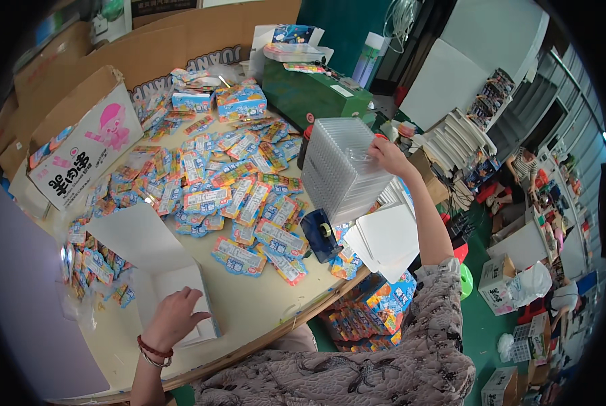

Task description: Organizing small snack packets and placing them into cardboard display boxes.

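My left hand is over a white cardboard box at the table's near edge, its lid flap standing up behind. The fingers are loosely bent, the thumb is apart, and nothing shows in the hand. On the right, my right hand has its fingers closed on the upper right edge of a clear plastic tray, at the top of a tall stack of such trays. Its fingertips are partly hidden. Many small colourful packets lie heaped between my hands.
A dark blue tape dispenser and white card sheets stand beside the trays. At the back are a green metal box and small blue cartons. A large carton stands left. Below the table edge is a filled box. People work far right.
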A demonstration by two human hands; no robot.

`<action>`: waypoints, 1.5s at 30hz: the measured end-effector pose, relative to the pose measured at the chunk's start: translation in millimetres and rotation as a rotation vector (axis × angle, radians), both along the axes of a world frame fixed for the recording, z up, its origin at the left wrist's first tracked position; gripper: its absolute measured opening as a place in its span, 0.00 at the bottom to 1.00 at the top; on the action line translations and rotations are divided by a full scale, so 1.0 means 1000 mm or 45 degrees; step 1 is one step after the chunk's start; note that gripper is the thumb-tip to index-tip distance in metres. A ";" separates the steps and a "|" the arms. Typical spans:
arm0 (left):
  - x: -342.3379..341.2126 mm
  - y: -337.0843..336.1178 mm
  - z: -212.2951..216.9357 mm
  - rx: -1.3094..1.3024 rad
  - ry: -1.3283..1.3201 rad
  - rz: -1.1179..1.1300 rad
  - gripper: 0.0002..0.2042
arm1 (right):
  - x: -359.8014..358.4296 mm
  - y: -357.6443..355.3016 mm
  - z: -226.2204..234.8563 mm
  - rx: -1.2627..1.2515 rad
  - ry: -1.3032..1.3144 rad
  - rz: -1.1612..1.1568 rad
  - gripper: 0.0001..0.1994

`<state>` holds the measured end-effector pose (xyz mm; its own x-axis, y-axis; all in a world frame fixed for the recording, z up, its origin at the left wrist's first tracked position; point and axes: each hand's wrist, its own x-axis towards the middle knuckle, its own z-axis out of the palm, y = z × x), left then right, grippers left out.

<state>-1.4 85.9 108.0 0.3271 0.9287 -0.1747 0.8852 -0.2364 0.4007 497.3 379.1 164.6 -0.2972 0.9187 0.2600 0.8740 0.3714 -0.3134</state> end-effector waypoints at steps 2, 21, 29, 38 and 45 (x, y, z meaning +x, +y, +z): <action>0.009 -0.002 0.004 0.124 -0.072 -0.088 0.17 | 0.002 0.005 -0.004 0.111 -0.009 0.033 0.06; -0.038 -0.060 -0.011 0.803 -0.682 0.533 0.29 | -0.250 -0.154 0.090 0.818 1.108 0.765 0.04; -0.024 -0.082 -0.005 0.714 -1.745 0.873 0.35 | -0.424 -0.201 -0.048 0.387 0.409 0.830 0.09; -0.040 -0.097 -0.070 0.634 0.013 0.762 0.27 | -0.452 -0.166 -0.193 0.569 -0.318 0.990 0.08; -0.052 -0.095 -0.088 0.142 -0.454 1.133 0.38 | -0.422 -0.193 -0.136 0.621 0.222 0.659 0.18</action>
<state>-53.3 -8.8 20.0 -0.4876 0.8677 -0.0969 0.5893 0.4090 0.6967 75.1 186.4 29.0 -0.5791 0.4395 0.6866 0.5012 0.8562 -0.1252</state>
